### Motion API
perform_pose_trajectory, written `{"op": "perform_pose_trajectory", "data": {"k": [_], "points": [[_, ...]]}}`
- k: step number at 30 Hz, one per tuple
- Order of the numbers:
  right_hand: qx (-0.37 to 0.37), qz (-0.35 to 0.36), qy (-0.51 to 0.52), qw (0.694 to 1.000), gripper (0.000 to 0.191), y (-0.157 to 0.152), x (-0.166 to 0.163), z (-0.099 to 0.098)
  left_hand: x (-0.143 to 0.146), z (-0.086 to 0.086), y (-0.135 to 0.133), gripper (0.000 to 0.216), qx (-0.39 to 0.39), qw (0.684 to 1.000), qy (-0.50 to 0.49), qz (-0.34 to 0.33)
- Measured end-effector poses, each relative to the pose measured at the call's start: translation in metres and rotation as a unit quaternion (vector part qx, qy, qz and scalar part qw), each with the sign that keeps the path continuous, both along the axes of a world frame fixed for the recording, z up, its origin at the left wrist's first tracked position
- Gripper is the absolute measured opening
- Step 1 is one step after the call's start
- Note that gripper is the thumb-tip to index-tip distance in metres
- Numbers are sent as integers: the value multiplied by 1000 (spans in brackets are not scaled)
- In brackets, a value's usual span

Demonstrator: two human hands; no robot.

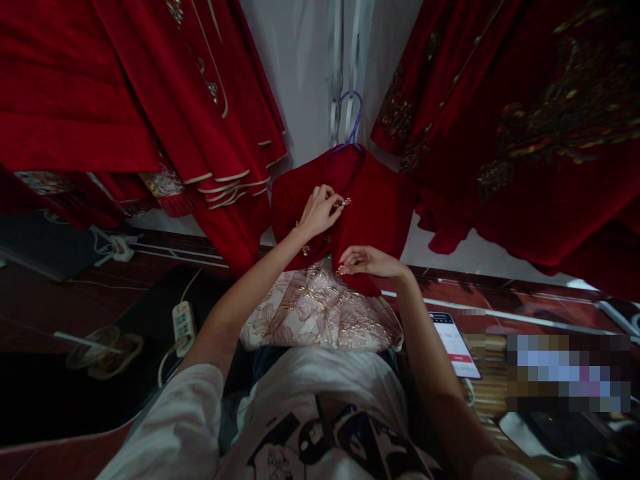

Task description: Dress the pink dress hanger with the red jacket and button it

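Note:
A red jacket (380, 200) hangs on a blue hanger (358, 120), its front parted toward the hem. My left hand (318, 212) lies on the upper front, with thumb and fingers closed on a small gold, beaded clasp (347, 201). Lower down, at the front edge, my right hand (371, 261) pinches another gold, beaded clasp (341, 271). More gold ornaments (305, 250) show on the left panel, partly covered by my left forearm. Beneath the jacket, a cream and gold floral cloth (325, 313) is spread over my lap.
Red embroidered garments hang at left (150, 100) and right (540, 147). A power strip (183, 327) and a plastic cup (105, 350) are on the dark surface at left. To the right, a lit phone (455, 347) with a cable lies near a slatted wooden surface (490, 380).

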State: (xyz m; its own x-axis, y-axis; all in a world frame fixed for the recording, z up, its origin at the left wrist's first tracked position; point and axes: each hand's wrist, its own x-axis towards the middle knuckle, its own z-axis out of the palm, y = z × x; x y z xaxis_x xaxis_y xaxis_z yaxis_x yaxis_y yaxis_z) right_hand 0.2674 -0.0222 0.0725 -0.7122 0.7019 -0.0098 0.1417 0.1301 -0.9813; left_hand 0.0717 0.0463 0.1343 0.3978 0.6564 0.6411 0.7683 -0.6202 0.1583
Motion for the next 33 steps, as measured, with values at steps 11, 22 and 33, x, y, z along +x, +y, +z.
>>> {"op": "perform_pose_trajectory", "data": {"k": [11, 22, 33], "points": [[14, -2, -8, 1000, 31, -1, -4, -2, 5, 19, 8, 24, -25, 997, 77, 5], [3, -3, -7, 1000, 30, 1, -3, -2, -2, 29, 22, 16, -47, 997, 46, -47], [13, -16, -13, 1000, 34, -1, -11, -2, -1, 27, 26, 16, -41, 995, 79, -43]]}}
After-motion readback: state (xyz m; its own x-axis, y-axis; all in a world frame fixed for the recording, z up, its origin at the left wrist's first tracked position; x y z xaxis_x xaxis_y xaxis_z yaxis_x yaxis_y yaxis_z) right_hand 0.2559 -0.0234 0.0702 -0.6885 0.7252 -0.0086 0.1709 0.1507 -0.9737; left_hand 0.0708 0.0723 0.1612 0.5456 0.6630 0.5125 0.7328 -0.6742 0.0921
